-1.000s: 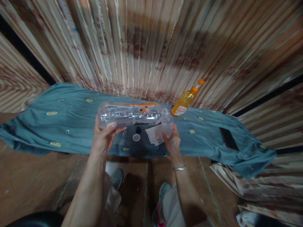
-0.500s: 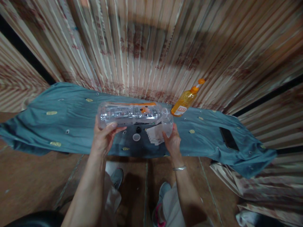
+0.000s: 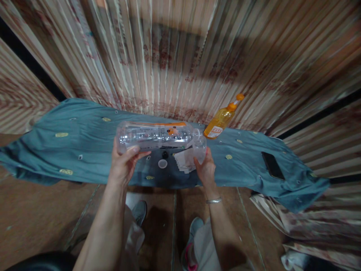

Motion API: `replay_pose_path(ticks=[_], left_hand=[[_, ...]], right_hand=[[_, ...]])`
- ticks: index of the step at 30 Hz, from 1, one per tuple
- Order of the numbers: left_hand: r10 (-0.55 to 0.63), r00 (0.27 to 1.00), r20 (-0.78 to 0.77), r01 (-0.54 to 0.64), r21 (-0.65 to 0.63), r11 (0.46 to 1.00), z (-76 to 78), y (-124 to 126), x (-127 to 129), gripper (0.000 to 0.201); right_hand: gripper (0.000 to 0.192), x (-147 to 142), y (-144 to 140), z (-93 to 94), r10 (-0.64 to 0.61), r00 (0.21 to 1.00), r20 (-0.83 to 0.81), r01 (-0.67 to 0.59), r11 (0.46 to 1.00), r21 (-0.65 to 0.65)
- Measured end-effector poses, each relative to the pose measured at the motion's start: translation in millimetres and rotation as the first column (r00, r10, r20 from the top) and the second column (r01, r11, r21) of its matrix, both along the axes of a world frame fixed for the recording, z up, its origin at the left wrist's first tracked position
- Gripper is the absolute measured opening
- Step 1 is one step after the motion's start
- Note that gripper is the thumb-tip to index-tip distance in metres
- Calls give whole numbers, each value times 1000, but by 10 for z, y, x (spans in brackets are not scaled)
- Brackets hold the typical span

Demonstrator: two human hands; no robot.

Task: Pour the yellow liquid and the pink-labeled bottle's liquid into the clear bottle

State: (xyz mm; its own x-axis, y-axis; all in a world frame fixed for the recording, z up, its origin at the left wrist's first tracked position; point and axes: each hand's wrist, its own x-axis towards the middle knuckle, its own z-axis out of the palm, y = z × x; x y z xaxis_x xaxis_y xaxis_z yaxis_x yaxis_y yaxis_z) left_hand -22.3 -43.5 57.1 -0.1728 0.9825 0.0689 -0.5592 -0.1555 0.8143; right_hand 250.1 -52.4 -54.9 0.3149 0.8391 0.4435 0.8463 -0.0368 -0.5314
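A large clear plastic bottle (image 3: pixel 155 136) with orange and black print lies sideways in my left hand (image 3: pixel 124 160), which grips it near its base. Its neck points right and meets the mouth of a small translucent container (image 3: pixel 200 148), perhaps a cup or small bottle. My right hand (image 3: pixel 205 167) is closed around that container, tilted below the neck. Whether liquid passes between them I cannot make out. Beneath the big bottle, a white round lid (image 3: pixel 163 163), a small black cap (image 3: pixel 165 154) and a white scallop-edged tissue (image 3: pixel 184 161) lie on the cloth.
A pump bottle of amber liquid (image 3: pixel 220 122) stands at the back, right of the bottle neck. A black phone (image 3: pixel 272 165) lies farther right. The teal cloth (image 3: pixel 93 150) covers a narrow table against a pleated curtain (image 3: pixel 169 67). My feet are on the tiled floor below.
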Motion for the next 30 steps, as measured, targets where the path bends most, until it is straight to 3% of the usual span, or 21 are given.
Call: replay_pose_path(ticks=[30], left_hand=[[-3,1000,2,3,-3,1000,-9,-3,-7,66]], right_hand=[[61,4,5,-40,-8,999,34,7,1000,22]])
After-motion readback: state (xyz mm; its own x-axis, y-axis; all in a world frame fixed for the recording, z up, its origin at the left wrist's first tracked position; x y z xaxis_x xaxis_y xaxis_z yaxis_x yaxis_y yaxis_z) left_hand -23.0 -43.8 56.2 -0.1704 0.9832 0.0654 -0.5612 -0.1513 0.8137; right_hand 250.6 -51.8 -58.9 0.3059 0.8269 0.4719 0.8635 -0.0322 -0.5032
